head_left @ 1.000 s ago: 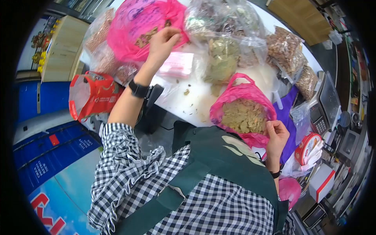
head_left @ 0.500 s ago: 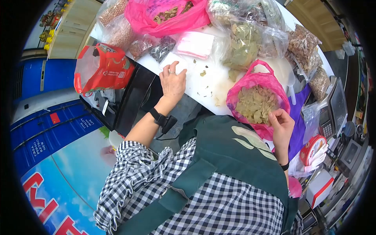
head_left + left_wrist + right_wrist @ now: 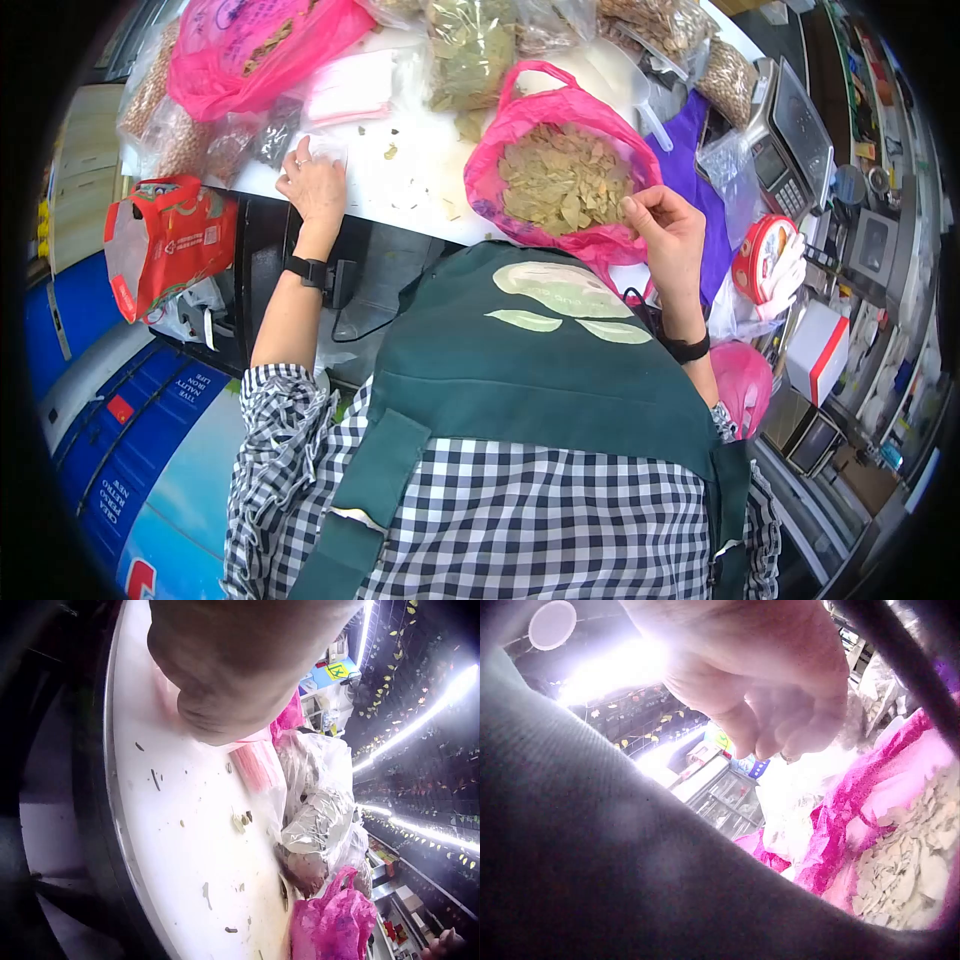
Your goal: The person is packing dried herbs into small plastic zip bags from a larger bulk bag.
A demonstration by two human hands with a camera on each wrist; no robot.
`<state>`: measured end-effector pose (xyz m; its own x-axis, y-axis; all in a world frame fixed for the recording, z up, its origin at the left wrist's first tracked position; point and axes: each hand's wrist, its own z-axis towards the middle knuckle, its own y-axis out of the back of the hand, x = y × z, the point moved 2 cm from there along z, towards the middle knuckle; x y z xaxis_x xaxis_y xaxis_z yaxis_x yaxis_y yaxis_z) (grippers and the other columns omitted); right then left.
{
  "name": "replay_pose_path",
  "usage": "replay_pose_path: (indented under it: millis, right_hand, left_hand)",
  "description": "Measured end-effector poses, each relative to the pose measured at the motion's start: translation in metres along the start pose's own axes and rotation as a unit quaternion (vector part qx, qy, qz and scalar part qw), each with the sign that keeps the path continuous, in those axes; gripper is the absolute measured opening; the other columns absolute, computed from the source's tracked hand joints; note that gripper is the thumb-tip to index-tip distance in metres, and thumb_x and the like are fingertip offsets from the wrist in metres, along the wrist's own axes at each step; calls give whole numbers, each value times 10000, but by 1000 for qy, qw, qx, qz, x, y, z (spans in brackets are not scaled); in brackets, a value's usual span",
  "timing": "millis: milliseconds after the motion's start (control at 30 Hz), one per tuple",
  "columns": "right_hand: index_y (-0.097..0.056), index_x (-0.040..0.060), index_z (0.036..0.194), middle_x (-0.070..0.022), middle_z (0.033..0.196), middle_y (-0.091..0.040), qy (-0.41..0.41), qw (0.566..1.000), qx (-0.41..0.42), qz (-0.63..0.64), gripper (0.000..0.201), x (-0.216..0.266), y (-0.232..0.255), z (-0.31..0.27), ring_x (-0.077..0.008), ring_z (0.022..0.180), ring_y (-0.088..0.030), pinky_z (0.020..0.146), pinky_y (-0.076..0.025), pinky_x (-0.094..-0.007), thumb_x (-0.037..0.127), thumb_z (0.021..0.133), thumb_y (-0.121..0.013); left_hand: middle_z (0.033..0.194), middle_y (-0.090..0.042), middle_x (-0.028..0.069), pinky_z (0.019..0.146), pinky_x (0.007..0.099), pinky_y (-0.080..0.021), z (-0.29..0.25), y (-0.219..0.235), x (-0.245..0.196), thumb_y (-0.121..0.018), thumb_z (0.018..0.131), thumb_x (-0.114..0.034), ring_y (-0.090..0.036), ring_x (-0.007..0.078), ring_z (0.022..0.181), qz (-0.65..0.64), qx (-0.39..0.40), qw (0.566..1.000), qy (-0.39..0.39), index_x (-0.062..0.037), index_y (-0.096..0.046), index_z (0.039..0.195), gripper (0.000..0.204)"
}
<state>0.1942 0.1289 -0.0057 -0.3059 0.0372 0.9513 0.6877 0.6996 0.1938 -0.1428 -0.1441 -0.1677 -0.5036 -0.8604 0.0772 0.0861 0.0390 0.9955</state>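
Near the table's front edge, my left hand [image 3: 317, 190] reaches down with its fingers loosely bent and a ring on one finger. Its fingertips overlap thin clear plastic on the white table [image 3: 400, 195]; in the left wrist view the fingertips are hidden behind the hand. My right hand [image 3: 668, 235] is at the right rim of an upright pink plastic bag [image 3: 485, 150], thumb and index finger brought together over the dried leaves [image 3: 565, 180] inside. I cannot tell whether those fingertips pinch something small. The right wrist view shows the other fingers curled in.
A second pink bag [image 3: 225, 85] holding brown dried bits lies at the back left. Behind the leaf bag are a clear bag of leaves [image 3: 470, 55] and a white scoop [image 3: 645, 105]. A scale [image 3: 780, 160] stands at right, a red bag [image 3: 210, 240] at left. Leaf scraps dot the table.
My left hand has come back from over the far pink bag to the table's front edge. My right hand has stayed at the leaf bag's rim. The head view has shifted.
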Motion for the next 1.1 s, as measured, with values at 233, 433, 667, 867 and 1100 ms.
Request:
replay_pose_path:
  millis: [233,433,667,867,1100]
  right_hand:
    - [-660,12,832,29,714,-615,3,999,-41,10,116,-8,17,-8,-27,617,-505,554,-390,-190,85,884,-733]
    - [-661,11,832,29,706,-608,-4,998,-59,12,123,-10,23,-12,-34,604,-503,550,-391,-194,94,885,-734]
    - [-663,12,836,30,719,-610,1,999,-40,7,92,-6,19,-8,-30,630,-514,568,-397,-193,63,888,-719]
    - [-660,3,846,25,725,-612,5,1000,-23,16,88,-1,14,-5,-39,633,-526,577,-405,-191,57,900,-703]
    - [-651,-3,854,30,732,-602,9,1000,11,-4,102,-1,7,3,-37,645,-521,579,-403,-192,68,904,-704]
  left_hand:
    - [1362,-544,56,958,499,-340,12,-7,10,-692,793,-241,-435,289,1251,52,-57,995,-61,-66,-748,877,202]
    - [1327,-565,47,937,459,-412,-2,-3,15,-687,816,-253,-486,281,1210,5,-55,994,-96,-73,-737,893,202]
    - [1180,-630,41,831,442,-501,7,0,16,-656,834,-212,-554,286,1100,-35,-53,993,-104,-53,-707,839,167]
    - [1117,-591,128,875,447,-437,6,39,5,-798,761,-220,-526,331,1066,-199,-148,965,-85,-55,-640,724,231]
    - [991,-597,114,709,346,-467,28,82,13,-790,802,-220,-574,225,822,-323,22,945,-39,-7,-628,739,275]
